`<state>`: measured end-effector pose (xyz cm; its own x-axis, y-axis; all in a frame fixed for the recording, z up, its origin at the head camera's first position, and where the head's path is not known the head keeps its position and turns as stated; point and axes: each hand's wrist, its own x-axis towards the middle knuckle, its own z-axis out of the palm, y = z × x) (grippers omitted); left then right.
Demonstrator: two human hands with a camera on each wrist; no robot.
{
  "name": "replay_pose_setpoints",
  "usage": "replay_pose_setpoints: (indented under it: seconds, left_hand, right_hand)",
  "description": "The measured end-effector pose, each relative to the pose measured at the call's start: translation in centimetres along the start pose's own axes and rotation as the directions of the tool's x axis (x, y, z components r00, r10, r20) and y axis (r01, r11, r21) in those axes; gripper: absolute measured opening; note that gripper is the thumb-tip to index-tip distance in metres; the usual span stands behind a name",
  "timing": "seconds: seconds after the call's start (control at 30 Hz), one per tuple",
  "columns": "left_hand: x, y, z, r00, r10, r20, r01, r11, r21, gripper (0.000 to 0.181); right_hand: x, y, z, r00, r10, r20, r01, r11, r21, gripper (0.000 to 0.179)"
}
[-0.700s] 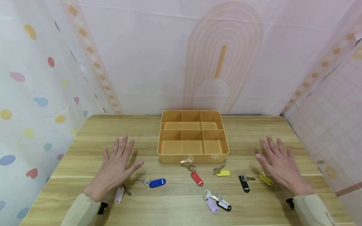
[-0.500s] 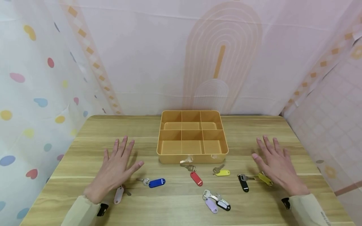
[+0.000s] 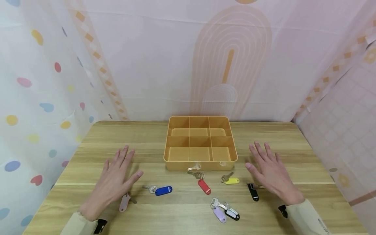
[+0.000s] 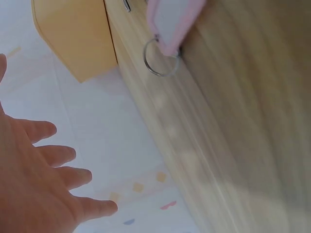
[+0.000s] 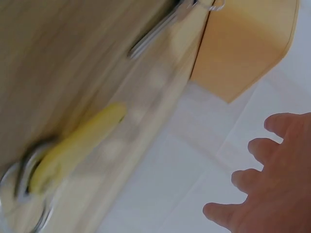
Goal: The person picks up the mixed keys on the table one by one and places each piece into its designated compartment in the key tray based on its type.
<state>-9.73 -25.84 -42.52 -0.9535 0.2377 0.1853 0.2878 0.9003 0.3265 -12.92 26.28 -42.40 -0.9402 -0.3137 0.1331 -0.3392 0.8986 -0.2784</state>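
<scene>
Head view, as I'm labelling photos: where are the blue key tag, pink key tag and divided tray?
Blue key tag [image 3: 164,191], head view: flat face.
Pink key tag [image 3: 124,203], head view: flat face.
Divided tray [image 3: 178,166], head view: front wall.

Right hand [image 3: 271,174]: displaced to its thumb side. Gap from thumb to the mustard-yellow, six-compartment plastic box [image 3: 200,165] narrowed; not touching. Yellow oval plastic key tag [image 5: 77,145], earlier visible at the base of this thumb, now covered by the hand in head view. Black oval plastic key tag [image 3: 254,192] with silver metal key: now just beside the thumb side, previously farther off. Left hand [image 3: 113,179]: shifted slightly outward; its thumb now farther from the blue oval plastic key tag [image 3: 164,190].
</scene>
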Motion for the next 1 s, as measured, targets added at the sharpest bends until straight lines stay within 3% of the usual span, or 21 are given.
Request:
replay_pose_setpoints:
  seconds: [0.5, 0.63, 0.8, 1.0]
  left_hand:
    - [-2.7, -2.2, -1.0, 0.999, -0.024, 0.036, 0.024, 1.000, 0.008, 0.081]
    - [-3.3, -2.7, -1.0, 0.999, -0.006, 0.044, 0.005, 1.000, 0.019, 0.077]
    - [-4.1, -3.5, -0.7, 0.997, 0.077, 0.030, -0.078, 0.997, 0.029, 0.068]
    - [-4.8, -4.1, -0.4, 0.979, 0.203, 0.020, -0.203, 0.979, 0.005, 0.055]
  right_hand:
    - [1.9, -2.6, 1.5, 0.996, -0.079, 0.033, 0.078, 0.996, 0.048, 0.068]
    - [2.1, -2.9, 1.7, 0.996, -0.085, 0.027, 0.083, 0.995, 0.059, 0.067]
    - [2.4, -3.2, 2.1, 0.996, -0.089, 0.030, 0.086, 0.994, 0.071, 0.065]
    - [2.7, -3.4, 2.4, 0.996, -0.085, 0.039, 0.081, 0.994, 0.078, 0.064]
